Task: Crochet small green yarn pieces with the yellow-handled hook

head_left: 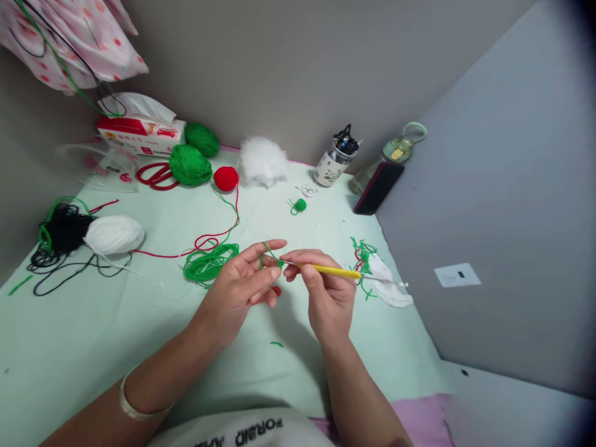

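Observation:
My right hand [321,285] pinches a yellow-handled crochet hook [333,270], its tip pointing left into a small green yarn stitch [280,263]. My left hand [244,282] is held palm up beside it, with the green yarn strand [267,249] looped over the forefinger and pinched by the thumb at the stitch. A small red piece [276,290] shows just under the left fingers. The strand trails left to a loose heap of green yarn [208,263] on the pale green table [139,335].
Green yarn balls [190,164], a red ball [226,178], white stuffing [263,161], red scissors [156,176] and a tissue box [139,133] lie at the back. White yarn [114,234] and black yarn [63,230] sit left. A jar [333,162], phone [378,187] and green clippings [363,254] are right.

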Available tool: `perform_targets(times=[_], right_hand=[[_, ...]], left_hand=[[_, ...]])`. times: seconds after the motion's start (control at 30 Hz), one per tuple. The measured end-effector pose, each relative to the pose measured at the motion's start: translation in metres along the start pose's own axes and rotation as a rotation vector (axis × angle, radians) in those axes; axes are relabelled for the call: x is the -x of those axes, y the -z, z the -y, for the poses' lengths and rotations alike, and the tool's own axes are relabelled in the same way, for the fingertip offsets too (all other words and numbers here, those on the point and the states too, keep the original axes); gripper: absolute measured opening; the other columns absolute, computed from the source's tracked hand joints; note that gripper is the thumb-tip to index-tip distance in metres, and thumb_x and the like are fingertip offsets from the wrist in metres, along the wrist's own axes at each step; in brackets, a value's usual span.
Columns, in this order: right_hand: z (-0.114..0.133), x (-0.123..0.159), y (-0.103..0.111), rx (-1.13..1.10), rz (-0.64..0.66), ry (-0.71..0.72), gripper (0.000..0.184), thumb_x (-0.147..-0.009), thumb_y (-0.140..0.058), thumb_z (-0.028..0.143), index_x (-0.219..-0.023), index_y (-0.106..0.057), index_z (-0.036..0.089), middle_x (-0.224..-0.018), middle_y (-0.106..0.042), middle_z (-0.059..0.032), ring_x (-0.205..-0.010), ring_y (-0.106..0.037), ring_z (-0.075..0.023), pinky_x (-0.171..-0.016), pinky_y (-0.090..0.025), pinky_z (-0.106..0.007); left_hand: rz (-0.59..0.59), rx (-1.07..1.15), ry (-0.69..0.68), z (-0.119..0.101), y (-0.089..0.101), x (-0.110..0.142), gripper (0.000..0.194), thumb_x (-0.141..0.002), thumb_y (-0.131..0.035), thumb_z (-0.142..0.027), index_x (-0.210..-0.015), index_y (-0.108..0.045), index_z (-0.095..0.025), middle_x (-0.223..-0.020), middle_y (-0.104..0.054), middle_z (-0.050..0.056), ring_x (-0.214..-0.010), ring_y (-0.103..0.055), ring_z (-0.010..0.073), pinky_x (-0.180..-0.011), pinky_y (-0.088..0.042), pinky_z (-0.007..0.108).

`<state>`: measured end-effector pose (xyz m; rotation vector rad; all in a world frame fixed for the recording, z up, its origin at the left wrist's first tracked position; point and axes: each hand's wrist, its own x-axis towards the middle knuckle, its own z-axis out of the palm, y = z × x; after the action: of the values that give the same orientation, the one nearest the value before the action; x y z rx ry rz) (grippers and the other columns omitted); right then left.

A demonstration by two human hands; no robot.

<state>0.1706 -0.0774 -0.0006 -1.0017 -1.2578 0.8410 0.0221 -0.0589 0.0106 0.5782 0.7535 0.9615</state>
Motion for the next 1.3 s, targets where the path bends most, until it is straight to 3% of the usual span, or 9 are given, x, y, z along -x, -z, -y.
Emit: perform_targets(times=[0.2,0.33,0.43,0.57,0.63,0.7,0.9,1.1,1.3], right_hand=[[-0.001,0.001,0.001,-0.046,-0.014,-0.085,0.018,-0.1,-0.064,0.035,-0.1,-0.077,0.022,-0.094,-0.077,-0.0051,-0.073,-0.07,-0.0158,-0.068,-0.06,-0.032],[0.0,0.001,0.001,-0.009,-0.006,-0.058,0.018,-0.102,-0.061,0.032,-0.101,-0.076,0.023,-0.091,-0.075,-0.0043,-0.072,-0.07,-0.0153,-0.065,-0.059,-0.031],[-0.004,0.005,0.002,0.194,0.027,0.108,0.021,-0.102,-0.059,0.02,-0.108,-0.077,0.026,-0.098,-0.074,-0.0056,-0.081,-0.071,-0.0174,-0.07,-0.061,-0.033],[-0.012,0.012,0.003,0.539,0.123,0.437,0.043,-0.096,-0.063,0.011,-0.131,-0.072,0.034,-0.118,-0.073,-0.0084,-0.101,-0.072,-0.0224,-0.081,-0.063,-0.038],[-0.012,0.012,0.002,0.496,0.123,0.404,0.044,-0.098,-0.061,0.01,-0.132,-0.071,0.034,-0.118,-0.073,-0.0078,-0.102,-0.072,-0.0213,-0.081,-0.063,-0.037],[-0.009,0.009,0.001,0.335,0.087,0.275,0.036,-0.099,-0.06,0.011,-0.124,-0.075,0.032,-0.112,-0.074,-0.0065,-0.101,-0.072,-0.0203,-0.082,-0.062,-0.036],[-0.004,-0.001,0.001,-0.065,0.024,0.017,0.02,-0.101,-0.063,0.021,-0.105,-0.081,0.029,-0.098,-0.076,-0.0034,-0.08,-0.07,-0.0158,-0.07,-0.059,-0.032],[-0.006,0.0,0.002,-0.076,0.028,0.021,0.02,-0.101,-0.063,0.02,-0.105,-0.081,0.028,-0.099,-0.076,-0.0037,-0.08,-0.068,-0.0155,-0.071,-0.058,-0.032],[-0.003,0.0,-0.001,-0.024,0.032,0.078,0.023,-0.1,-0.063,0.016,-0.105,-0.081,0.029,-0.101,-0.077,-0.0042,-0.086,-0.068,-0.0171,-0.071,-0.057,-0.032]], left_hand=[[-0.032,-0.048,0.014,-0.002,0.002,0.001,0.035,-0.082,-0.081,-0.022,-0.117,-0.077,-0.023,-0.075,-0.062,-0.005,-0.048,-0.038,0.0032,-0.052,-0.047,0.019],[-0.049,-0.05,0.03,-0.003,0.002,0.002,0.036,-0.082,-0.082,-0.023,-0.117,-0.077,-0.023,-0.075,-0.061,-0.005,-0.05,-0.044,0.0041,-0.056,-0.051,0.02],[-0.059,-0.02,0.012,0.0,0.001,0.0,0.035,-0.08,-0.085,-0.021,-0.114,-0.078,-0.024,-0.076,-0.061,-0.006,-0.047,-0.041,0.0014,-0.056,-0.051,0.019],[-0.017,0.114,0.044,0.005,0.001,-0.001,0.039,-0.08,-0.085,-0.019,-0.118,-0.079,-0.021,-0.061,-0.051,-0.008,-0.045,-0.032,0.0015,-0.053,-0.046,0.016],[0.013,0.185,0.092,0.006,0.002,-0.001,0.039,-0.08,-0.084,-0.016,-0.118,-0.079,-0.02,-0.054,-0.043,-0.01,-0.046,-0.029,0.0027,-0.053,-0.044,0.015],[0.032,0.21,0.121,0.005,0.002,-0.001,0.037,-0.08,-0.084,-0.015,-0.117,-0.08,-0.02,-0.053,-0.04,-0.01,-0.047,-0.027,0.0033,-0.054,-0.044,0.015],[0.023,0.123,0.113,0.002,0.003,0.0,0.036,-0.082,-0.084,-0.018,-0.118,-0.079,-0.024,-0.056,-0.045,-0.01,-0.049,-0.029,0.0033,-0.062,-0.048,0.02],[0.012,0.061,0.097,-0.001,0.005,0.002,0.037,-0.085,-0.084,-0.034,-0.12,-0.079,-0.022,-0.051,-0.04,-0.01,-0.051,-0.036,0.0059,-0.06,-0.048,0.02],[-0.024,0.056,0.079,0.002,0.005,-0.002,0.036,-0.082,-0.085,-0.021,-0.117,-0.08,-0.022,-0.058,-0.049,-0.009,-0.046,-0.038,0.0021,-0.052,-0.043,0.015]])
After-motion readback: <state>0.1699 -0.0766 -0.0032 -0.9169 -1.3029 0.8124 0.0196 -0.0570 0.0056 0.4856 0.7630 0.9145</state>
